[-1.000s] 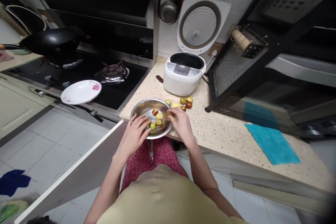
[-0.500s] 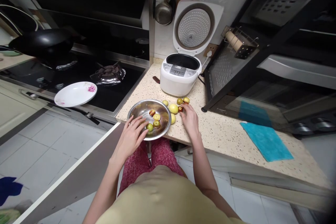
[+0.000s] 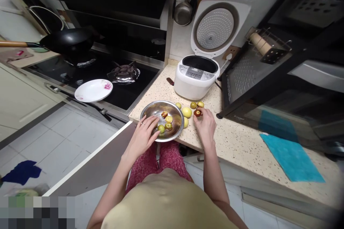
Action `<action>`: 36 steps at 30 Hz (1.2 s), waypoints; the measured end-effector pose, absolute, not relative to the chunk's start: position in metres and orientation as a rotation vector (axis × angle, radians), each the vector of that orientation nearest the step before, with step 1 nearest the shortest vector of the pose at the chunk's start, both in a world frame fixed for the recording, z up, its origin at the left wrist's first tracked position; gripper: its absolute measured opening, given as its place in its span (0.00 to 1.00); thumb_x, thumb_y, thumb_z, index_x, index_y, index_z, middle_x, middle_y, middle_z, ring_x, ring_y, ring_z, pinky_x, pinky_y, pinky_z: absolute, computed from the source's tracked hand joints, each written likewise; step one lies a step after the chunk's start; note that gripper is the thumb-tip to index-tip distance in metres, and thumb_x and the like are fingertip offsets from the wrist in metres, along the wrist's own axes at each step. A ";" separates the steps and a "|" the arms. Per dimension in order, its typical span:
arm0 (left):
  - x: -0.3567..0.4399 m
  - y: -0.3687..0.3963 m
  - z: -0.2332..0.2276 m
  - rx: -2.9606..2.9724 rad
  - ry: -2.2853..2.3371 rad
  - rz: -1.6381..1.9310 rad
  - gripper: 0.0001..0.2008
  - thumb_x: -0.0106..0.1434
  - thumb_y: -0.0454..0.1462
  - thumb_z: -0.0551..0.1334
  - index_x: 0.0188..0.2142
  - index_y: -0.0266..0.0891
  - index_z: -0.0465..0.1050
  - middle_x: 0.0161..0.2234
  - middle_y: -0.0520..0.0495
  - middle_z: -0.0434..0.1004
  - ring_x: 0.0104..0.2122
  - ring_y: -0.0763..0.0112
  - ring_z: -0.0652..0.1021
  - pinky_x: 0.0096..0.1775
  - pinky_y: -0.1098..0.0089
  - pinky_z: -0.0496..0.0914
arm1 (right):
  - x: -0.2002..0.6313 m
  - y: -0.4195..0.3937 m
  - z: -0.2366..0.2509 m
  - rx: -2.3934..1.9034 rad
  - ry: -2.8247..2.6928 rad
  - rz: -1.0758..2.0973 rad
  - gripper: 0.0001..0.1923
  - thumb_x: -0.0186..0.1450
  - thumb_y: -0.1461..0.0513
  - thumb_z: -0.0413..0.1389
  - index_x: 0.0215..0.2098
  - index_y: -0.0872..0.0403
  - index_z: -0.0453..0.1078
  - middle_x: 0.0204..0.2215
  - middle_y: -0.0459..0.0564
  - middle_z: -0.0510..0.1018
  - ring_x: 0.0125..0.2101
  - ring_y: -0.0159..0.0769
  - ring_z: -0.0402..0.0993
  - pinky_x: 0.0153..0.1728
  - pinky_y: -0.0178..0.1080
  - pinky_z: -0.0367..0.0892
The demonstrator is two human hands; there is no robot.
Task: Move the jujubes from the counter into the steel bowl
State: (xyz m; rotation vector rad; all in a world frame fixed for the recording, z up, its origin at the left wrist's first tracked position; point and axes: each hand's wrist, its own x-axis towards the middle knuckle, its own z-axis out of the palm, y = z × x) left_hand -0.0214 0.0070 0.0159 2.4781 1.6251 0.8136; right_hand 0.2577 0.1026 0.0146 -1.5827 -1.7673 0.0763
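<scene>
Our right hand [image 3: 206, 126] has its fingers pinched on a reddish-brown jujube [image 3: 197, 112] on the counter [image 3: 236, 139], just past the bowl's 3 o'clock side. The steel bowl [image 3: 150, 109] lies at about 9 o'clock from that fruit, so it's a short sideways hop, and the right hand is clearly the nearer one. Our left hand [image 3: 143, 136] rests on the bowl's near rim, fingers loosely spread, gripping nothing. More fruit [image 3: 186, 112] sits beside the rice cooker [image 3: 195, 82].
</scene>
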 end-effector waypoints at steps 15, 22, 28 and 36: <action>-0.022 0.007 0.013 2.440 1.619 0.897 0.32 0.78 0.46 0.53 0.75 0.42 0.46 0.70 0.35 0.64 0.69 0.54 0.67 0.71 0.46 0.58 | 0.163 0.086 0.038 -1.046 -2.286 0.581 0.16 0.64 0.72 0.59 0.49 0.55 0.75 0.49 0.56 0.81 0.51 0.48 0.77 0.52 0.47 0.72; -0.023 0.007 0.011 2.443 1.628 0.895 0.31 0.78 0.46 0.52 0.75 0.41 0.47 0.70 0.35 0.64 0.70 0.54 0.67 0.70 0.46 0.59 | 0.157 0.096 0.035 -1.099 -2.478 0.567 0.19 0.64 0.74 0.60 0.51 0.54 0.75 0.50 0.55 0.81 0.52 0.45 0.77 0.53 0.44 0.70; -0.023 0.007 0.012 2.448 1.629 0.906 0.31 0.78 0.47 0.51 0.74 0.39 0.48 0.70 0.33 0.65 0.70 0.53 0.66 0.70 0.46 0.59 | 0.152 0.097 0.032 -1.142 -2.586 0.494 0.19 0.64 0.74 0.59 0.51 0.56 0.75 0.48 0.56 0.82 0.52 0.47 0.78 0.51 0.43 0.71; -0.025 0.007 0.009 2.439 1.624 0.912 0.32 0.78 0.46 0.53 0.75 0.41 0.47 0.70 0.35 0.65 0.69 0.53 0.67 0.70 0.45 0.59 | 0.149 0.093 0.033 -1.156 -2.552 0.466 0.14 0.64 0.74 0.60 0.46 0.55 0.77 0.45 0.55 0.83 0.48 0.46 0.79 0.49 0.43 0.72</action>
